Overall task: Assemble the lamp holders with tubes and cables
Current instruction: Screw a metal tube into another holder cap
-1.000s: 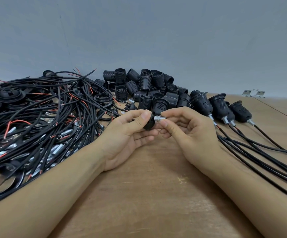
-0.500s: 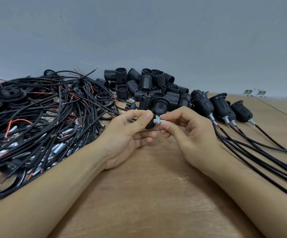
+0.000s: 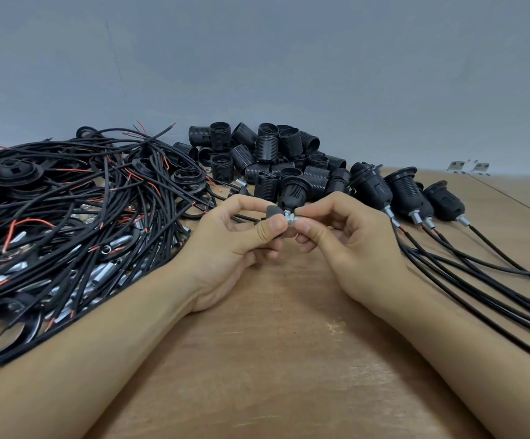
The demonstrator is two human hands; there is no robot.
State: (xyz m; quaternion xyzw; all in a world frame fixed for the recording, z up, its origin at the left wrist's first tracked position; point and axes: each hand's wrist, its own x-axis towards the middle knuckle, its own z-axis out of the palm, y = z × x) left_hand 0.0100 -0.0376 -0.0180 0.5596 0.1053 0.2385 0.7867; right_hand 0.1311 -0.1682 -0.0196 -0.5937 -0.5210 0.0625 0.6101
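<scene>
While both your forearms rest on the wooden table (image 3: pixel 273 359), your hands meet over its middle. Your left hand (image 3: pixel 228 248) has its thumb and curled fingers clamped on a small black lamp holder base (image 3: pixel 273 212), which is lifted clear of the tabletop. Your right hand (image 3: pixel 346 245) pinches a short silver threaded tube (image 3: pixel 290 217) between thumb and forefinger, and the tube's end sits against the base; how deep it goes into the base is hidden by your fingers.

Toward the table's left edge lies a tangled heap of black cables (image 3: pixel 76 217) with red wire ends showing, mixed with loose silver tubes (image 3: pixel 99 277) and black rings (image 3: pixel 187 176). Along the far edge, just beyond your hands, is a pile of ribbed black lamp holder shells (image 3: pixel 266 153). Toward the right edge lies a row of finished lamp holders (image 3: pixel 406 194), each with a silver tube at its tail and a black cable running off toward the near right corner. At the far right corner, two small metal brackets (image 3: pixel 469 167) lie by the grey wall (image 3: pixel 289 58).
</scene>
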